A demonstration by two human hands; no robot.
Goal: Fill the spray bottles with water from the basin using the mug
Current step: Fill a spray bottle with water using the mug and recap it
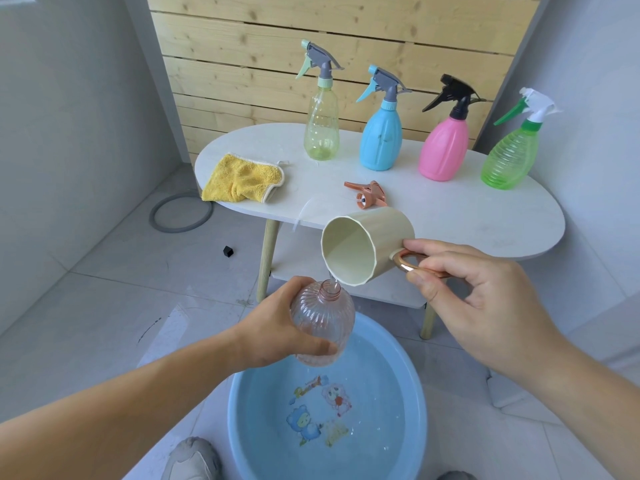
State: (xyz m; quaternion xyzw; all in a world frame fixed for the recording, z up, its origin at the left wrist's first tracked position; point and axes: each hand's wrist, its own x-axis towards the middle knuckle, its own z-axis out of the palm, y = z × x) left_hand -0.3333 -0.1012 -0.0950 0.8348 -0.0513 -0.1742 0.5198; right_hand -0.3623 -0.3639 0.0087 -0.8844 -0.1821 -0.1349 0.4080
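While our left hand [277, 327] wraps its fingers and thumb round the belly of the clear, pink-tinted ribbed plastic bottle [322, 323], we hold that bottle tilted, its neck uncapped, over the far side of the round blue plastic basin [242, 403]. Our right hand [485, 299] pinches the rose-gold handle [403, 263] of the cream faceted mug [367, 244], thumb on top and fingers curled beneath. The mug lies tipped on its side, its lip just above the bottle's mouth, and a thin trickle of water runs between them. The basin sits on the tiled floor with water in it, and cartoon prints show on its bottom.

Behind, on the white oval table [450, 220], a copper-coloured spray head [369, 195] lies on its side near a crumpled yellow cloth [242, 180]. Four capped spray bottles stand upright in a row: a pale yellow-green bottle [321, 129], a blue bottle [381, 140], a pink bottle [443, 150] and a green bottle [509, 161].
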